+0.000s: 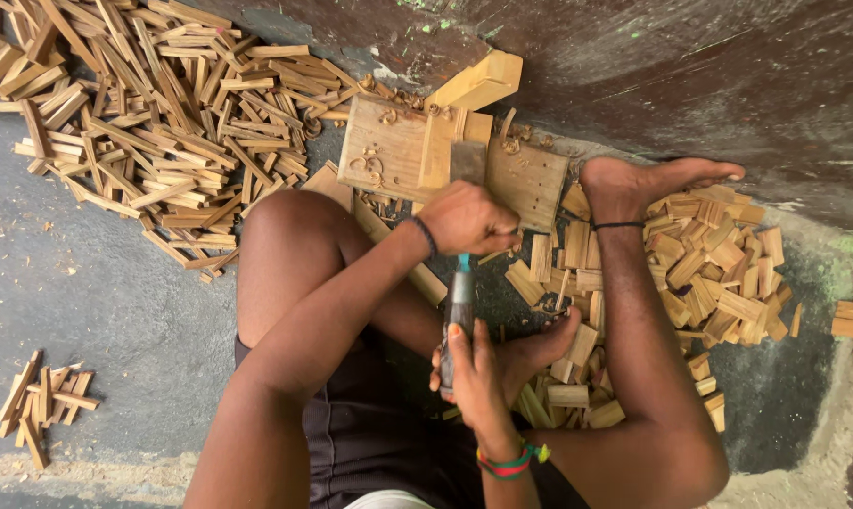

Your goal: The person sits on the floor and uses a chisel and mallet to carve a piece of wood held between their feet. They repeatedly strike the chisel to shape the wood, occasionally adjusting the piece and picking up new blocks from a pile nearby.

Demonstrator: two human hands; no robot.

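While the left hand (pixel 466 219) clenches the chisel (pixel 460 302) top, right hand (pixel 478 372) grasps its lower handle, wooden block (pixel 417 151) just beyond.

Dark shorts (pixel 351 424); black wrist cord (pixel 426 236); striped bracelet (pixel 511 462), possibly beaded; black anklet (pixel 618 225).

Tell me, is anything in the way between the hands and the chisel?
No. Both hands already grip it: the right hand wraps the chisel at its handle, and the left hand closes near its upper end, above the wooden board. Nothing visible sits between them.
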